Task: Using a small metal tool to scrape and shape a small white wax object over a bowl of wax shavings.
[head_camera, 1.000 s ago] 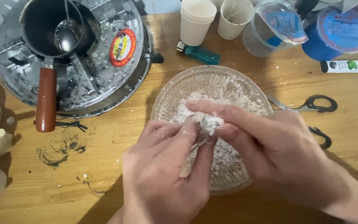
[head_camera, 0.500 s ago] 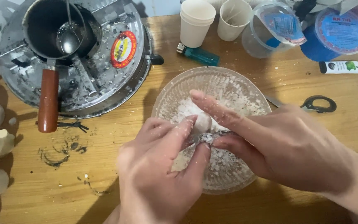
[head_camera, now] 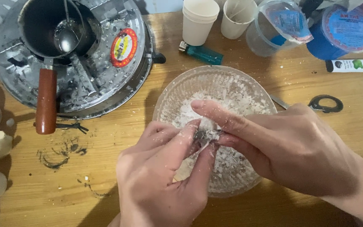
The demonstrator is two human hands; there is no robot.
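A clear glass bowl with white flaky crumbs stands on the wooden table. Over it, my left hand and my right hand meet, both pinching a small white-coated lump between their fingertips. Both hands are dusted with white flakes. The lump is mostly hidden by my fingers.
A round metal tray at the back left carries a dark pot with a ladle and a brown wooden handle. Paper cups, a teal lighter, plastic containers, a small tube and scissors lie behind and to the right.
My hands have shifted slightly towards me over the bowl, and the lump is now more enclosed between the fingertips. Less of the scissors shows behind my right hand.
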